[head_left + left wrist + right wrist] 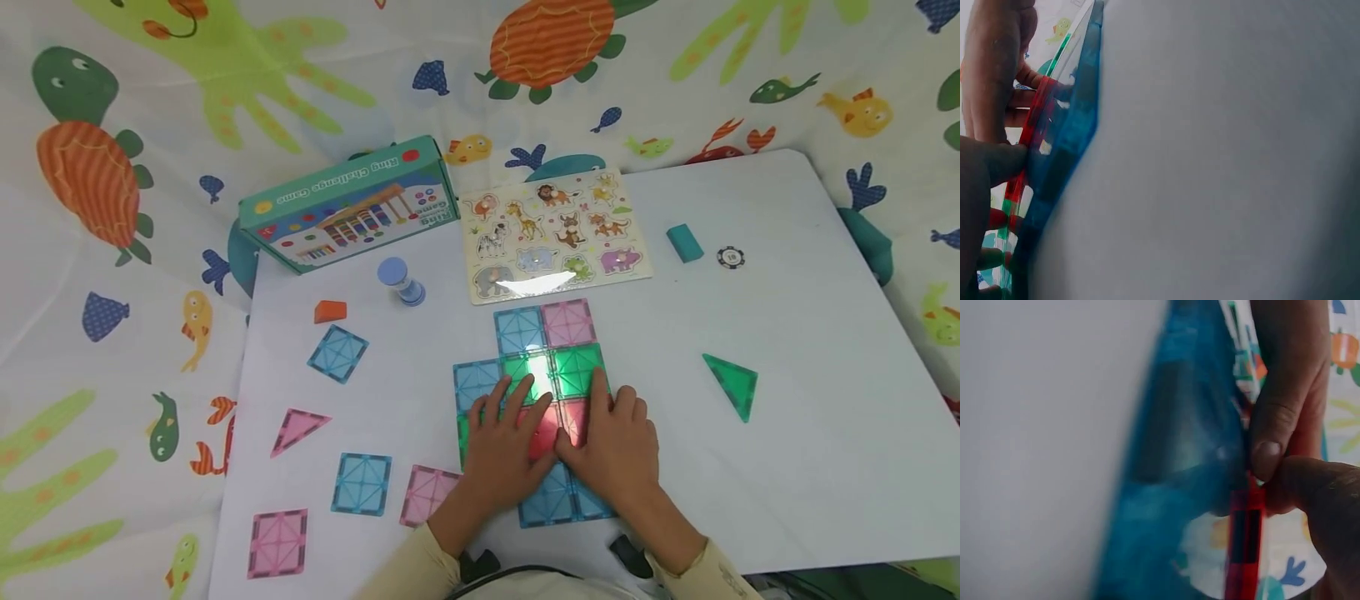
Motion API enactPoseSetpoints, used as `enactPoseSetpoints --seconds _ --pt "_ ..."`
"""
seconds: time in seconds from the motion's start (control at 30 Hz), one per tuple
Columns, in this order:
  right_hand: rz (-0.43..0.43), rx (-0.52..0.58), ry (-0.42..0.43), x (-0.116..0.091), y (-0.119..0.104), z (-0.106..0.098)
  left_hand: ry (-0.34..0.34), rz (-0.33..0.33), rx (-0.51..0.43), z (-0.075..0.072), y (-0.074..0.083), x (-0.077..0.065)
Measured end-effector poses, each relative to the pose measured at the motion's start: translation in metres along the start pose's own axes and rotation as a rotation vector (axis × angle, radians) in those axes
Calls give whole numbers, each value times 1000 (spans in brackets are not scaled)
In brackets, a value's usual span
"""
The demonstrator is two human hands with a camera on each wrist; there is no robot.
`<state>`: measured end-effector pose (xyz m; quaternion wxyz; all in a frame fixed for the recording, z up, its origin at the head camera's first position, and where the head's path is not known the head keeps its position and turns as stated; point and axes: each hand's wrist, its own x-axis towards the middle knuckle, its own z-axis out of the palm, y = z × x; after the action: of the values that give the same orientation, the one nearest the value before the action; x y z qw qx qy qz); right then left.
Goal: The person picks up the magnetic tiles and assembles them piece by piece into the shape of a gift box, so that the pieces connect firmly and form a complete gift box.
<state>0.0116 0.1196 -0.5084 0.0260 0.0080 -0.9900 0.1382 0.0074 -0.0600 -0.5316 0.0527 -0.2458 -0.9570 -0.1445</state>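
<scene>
Blue, green, red, pink translucent tiles (542, 435), edge to edge; hands (497, 454) (621, 446) unclenched, fingers extended across them.

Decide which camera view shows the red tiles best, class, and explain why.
The head view: looking down, it shows the faces of the red tiles between the left hand and right hand, though partly covered. The left wrist view shows them nearly edge-on, as thin red strips; the right wrist view shows just a red edge.

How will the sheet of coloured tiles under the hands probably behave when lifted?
The sheet may bend at its seams, since separate tiles meet edge to edge. Each tile is probably stiff, having straight edges. Glare suggests slippery faces.
</scene>
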Motion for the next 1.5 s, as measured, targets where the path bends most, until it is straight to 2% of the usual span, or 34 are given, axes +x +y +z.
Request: enactPoseSetpoints --seconds 0.1,0.3,0.43,0.67,0.73,0.93,1.1,1.2,1.33,1.4,1.5 --pt "6 5 -24 2 -2 -2 -4 -13 18 0 3 1" --pt "35 61 -79 3 -1 -5 -59 -41 43 -2 9 1" --pt "32 92 -73 3 1 -6 -68 -41 42 -2 9 1" --pt "1 73 -77 3 3 -5 -88 -61 51 -3 8 3" --pt "-10 84 -81 2 5 -5 -76 -71 44 -3 8 4" --pt "-20 209 -102 1 4 -9 -49 -92 36 -4 8 4" --pt "-7 275 -130 0 4 -14 -77 -99 10 -3 10 6" --pt "48 320 -110 -2 10 -19 -91 -84 -14 -5 10 7" --pt "102 428 -63 -8 17 -30 -43 -27 -81 -16 8 7" --pt "105 529 -59 -12 18 -38 -23 30 -164 -24 8 6" --pt "61 722 -111 -18 13 -47 -11 140 -321 -36 13 4"
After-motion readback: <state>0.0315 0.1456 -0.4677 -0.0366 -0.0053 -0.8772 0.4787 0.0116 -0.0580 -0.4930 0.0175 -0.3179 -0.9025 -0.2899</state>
